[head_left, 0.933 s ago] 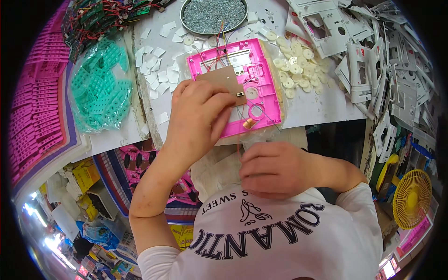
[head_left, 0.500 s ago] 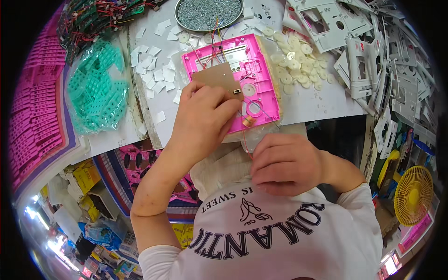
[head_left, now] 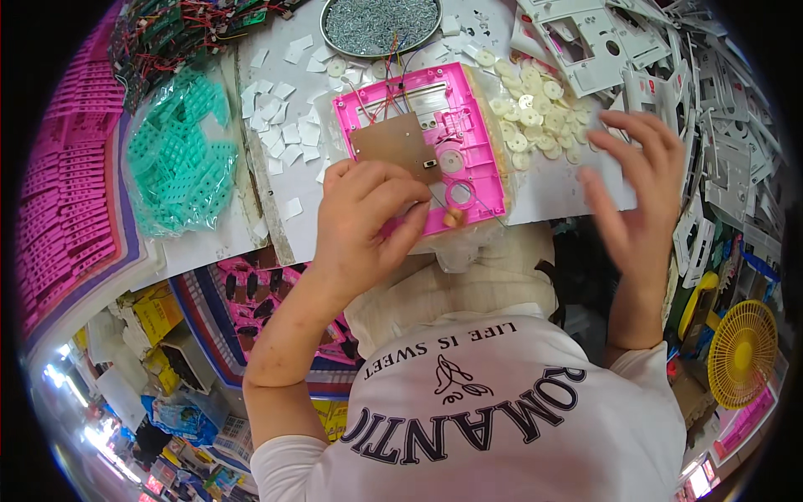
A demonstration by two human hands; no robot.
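Under left hand (head_left: 368, 222), pink housing (head_left: 427, 155) lies flat.

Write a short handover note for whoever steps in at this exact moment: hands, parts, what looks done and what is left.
Left hand: resting on the near left corner of the pink plastic housing, fingers curled; whether it pinches anything is hidden.
Right hand: open, empty, blurred, above the white table beside the pile of white round discs.
Parts: brown circuit board lies in the housing with red wires at its far edge; tray of small screws beyond it; white square pads to the left.
Done: board seated in the housing.
Left: no screws visible in the board, so fastening probably remains.
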